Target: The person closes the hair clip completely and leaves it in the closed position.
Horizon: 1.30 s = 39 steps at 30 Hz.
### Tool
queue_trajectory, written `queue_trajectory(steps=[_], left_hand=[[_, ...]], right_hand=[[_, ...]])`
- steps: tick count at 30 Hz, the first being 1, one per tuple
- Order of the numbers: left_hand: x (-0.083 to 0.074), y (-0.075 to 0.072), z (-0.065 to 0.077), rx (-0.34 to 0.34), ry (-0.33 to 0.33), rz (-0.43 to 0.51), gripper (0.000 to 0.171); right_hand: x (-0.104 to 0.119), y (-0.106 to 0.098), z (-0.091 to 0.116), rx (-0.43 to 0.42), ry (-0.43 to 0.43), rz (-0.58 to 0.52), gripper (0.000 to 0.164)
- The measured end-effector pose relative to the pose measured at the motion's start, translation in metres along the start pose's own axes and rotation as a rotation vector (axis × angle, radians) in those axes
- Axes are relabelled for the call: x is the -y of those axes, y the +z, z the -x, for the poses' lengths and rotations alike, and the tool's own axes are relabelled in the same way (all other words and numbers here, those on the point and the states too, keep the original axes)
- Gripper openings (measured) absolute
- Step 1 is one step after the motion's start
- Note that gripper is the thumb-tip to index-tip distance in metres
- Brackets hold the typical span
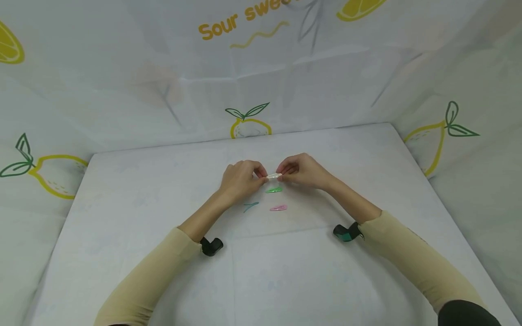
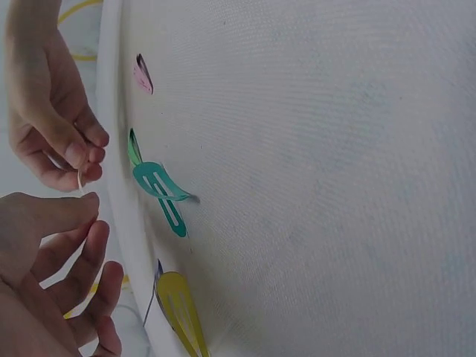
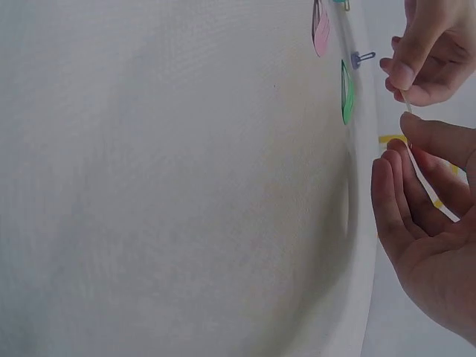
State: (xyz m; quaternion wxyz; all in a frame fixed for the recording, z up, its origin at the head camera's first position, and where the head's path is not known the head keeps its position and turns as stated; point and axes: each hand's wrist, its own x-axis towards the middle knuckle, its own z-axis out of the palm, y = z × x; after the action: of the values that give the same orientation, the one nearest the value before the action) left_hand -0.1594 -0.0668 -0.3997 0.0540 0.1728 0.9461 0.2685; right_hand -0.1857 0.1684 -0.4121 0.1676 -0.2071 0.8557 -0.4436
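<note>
A pale snap hair clip (image 1: 274, 175) is stretched between both hands above the table. My left hand (image 1: 242, 180) pinches one end of it between thumb and fingertips. The opposite end sits in the pinch of my right hand (image 1: 305, 172). Seen edge-on, the clip (image 2: 80, 180) is a thin strip in the left wrist view. Just below the hands lies a green snap clip (image 1: 274, 190), with a pink one (image 1: 278, 208) nearer the body. A teal clip (image 1: 250, 206) lies to the left, its two halves sprung apart.
The left wrist view also shows a yellow clip (image 2: 181, 309) beside a purple one (image 2: 157, 275); the left hand and forearm hide them from the head camera. The white table (image 1: 285, 276) meets a lemon-printed cloth backdrop (image 1: 134, 104) at its far edge.
</note>
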Motion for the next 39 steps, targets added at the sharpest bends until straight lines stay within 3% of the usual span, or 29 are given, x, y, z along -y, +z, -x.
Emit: queue_trajectory(steps=[18, 39], left_hand=[[0.0035, -0.0013, -0.0004, 0.116, -0.039, -0.042, 0.007], [0.0056, 0.0071, -0.0016, 0.131, -0.011, -0.074, 0.006]], right_hand=[[-0.0002, 0.0054, -0.0033, 0.055, 0.011, 0.027, 0.013], [-0.0022, 0.0087, -0.0025, 0.069, -0.005, 0.095, 0.009]])
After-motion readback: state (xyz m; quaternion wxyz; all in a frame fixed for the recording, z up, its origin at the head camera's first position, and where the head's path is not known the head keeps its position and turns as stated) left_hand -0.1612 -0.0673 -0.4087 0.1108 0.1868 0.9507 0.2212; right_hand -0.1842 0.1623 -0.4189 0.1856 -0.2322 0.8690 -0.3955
